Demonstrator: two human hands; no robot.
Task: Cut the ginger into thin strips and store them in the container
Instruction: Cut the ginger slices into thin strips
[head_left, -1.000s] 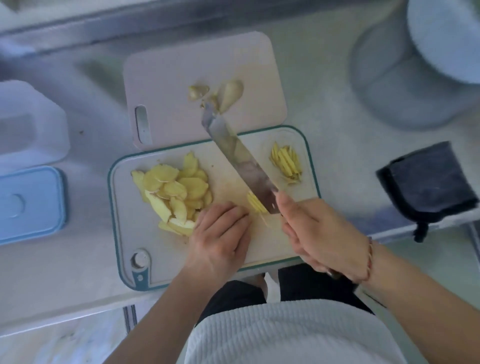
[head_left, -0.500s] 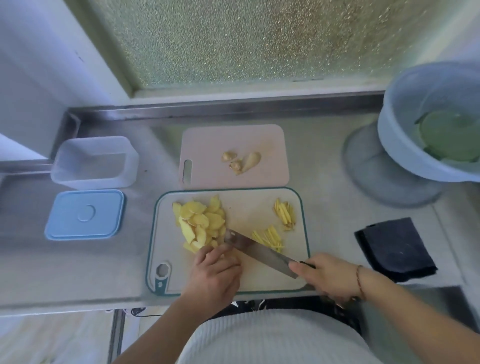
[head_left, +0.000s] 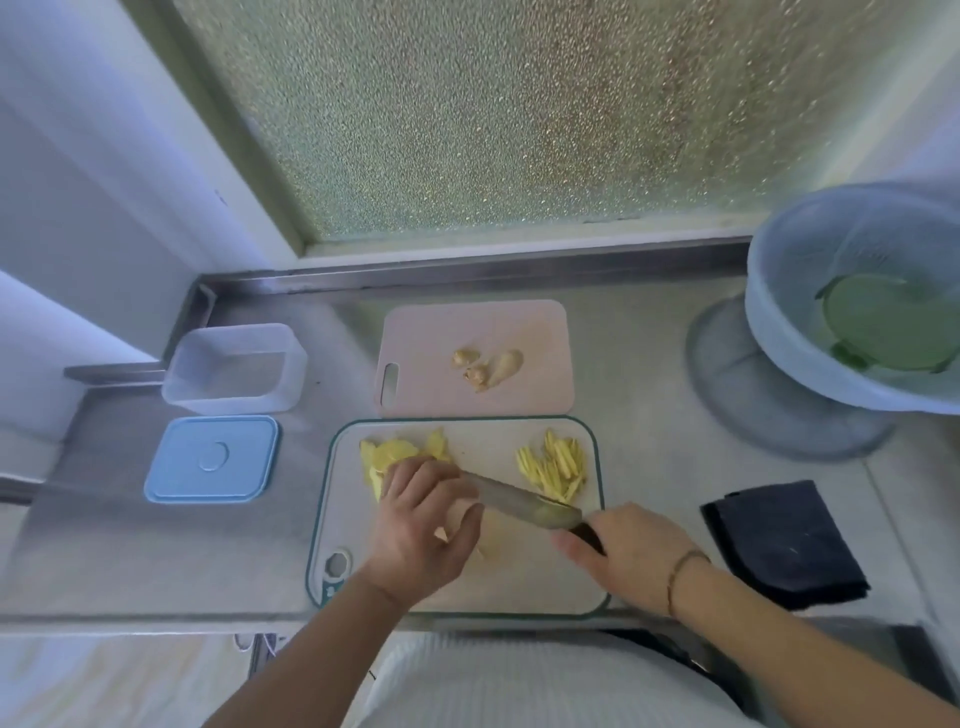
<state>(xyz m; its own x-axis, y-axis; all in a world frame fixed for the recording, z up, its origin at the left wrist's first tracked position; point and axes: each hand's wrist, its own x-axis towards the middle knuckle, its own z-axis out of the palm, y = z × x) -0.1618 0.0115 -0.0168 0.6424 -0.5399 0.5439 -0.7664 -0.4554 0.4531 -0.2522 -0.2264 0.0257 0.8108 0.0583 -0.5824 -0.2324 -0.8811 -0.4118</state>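
The right hand (head_left: 631, 556) grips the knife (head_left: 519, 501) by its handle; the left hand (head_left: 423, 525) lies with curled fingers over the ginger slices (head_left: 395, 454). All rest on the steel table (head_left: 649, 415): white cutting board (head_left: 519, 587), empty container (head_left: 234, 369) far left, blue lid (head_left: 210, 460), cut ginger strips (head_left: 556, 465) beside the blade.

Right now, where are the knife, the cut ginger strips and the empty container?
knife (head_left: 519, 501): head view, middle of blade.
ginger strips (head_left: 556, 465): head view, centre of pile.
container (head_left: 234, 402): head view, near wall.
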